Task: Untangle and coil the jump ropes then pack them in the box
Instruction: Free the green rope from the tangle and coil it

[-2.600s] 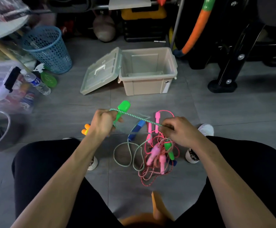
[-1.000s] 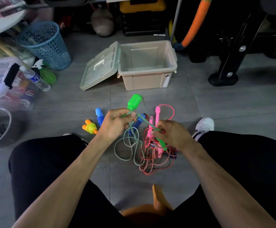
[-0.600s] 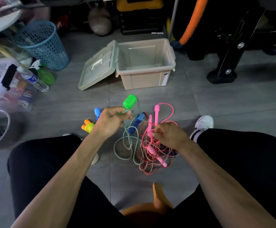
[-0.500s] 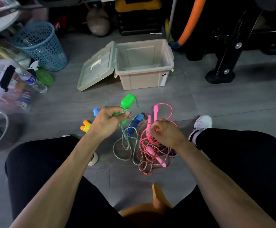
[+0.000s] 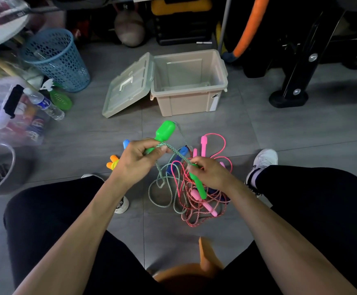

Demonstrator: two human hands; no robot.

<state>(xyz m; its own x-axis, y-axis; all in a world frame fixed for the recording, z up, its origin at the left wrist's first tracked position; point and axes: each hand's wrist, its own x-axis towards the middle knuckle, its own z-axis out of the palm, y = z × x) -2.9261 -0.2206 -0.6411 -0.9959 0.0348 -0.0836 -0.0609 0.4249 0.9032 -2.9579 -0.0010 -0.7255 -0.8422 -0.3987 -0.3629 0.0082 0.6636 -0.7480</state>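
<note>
My left hand (image 5: 138,159) grips a bright green jump-rope handle (image 5: 164,131) together with a strand of green-and-white rope (image 5: 178,154). That strand runs taut to my right hand (image 5: 210,172), which pinches it at the top of a second green handle (image 5: 199,185). Below my hands a tangled pile of pink and red-white ropes (image 5: 196,211) with pink handles lies on the floor. Loose green rope loops (image 5: 162,188) hang beside it. The beige box (image 5: 187,103) stands open and empty farther away, its lid (image 5: 128,86) leaning to its left.
A blue handle (image 5: 126,143) and orange-yellow handles (image 5: 112,164) lie left of my left hand. A blue mesh basket (image 5: 56,60), a water bottle (image 5: 44,104) and clear bins crowd the left. A black stand base (image 5: 288,99) sits at the right. My knees flank the pile.
My right hand rose out of the pink tangle with the second green handle and rope. The green strand is taut between both hands again. My left hand kept hold of its green handle.
</note>
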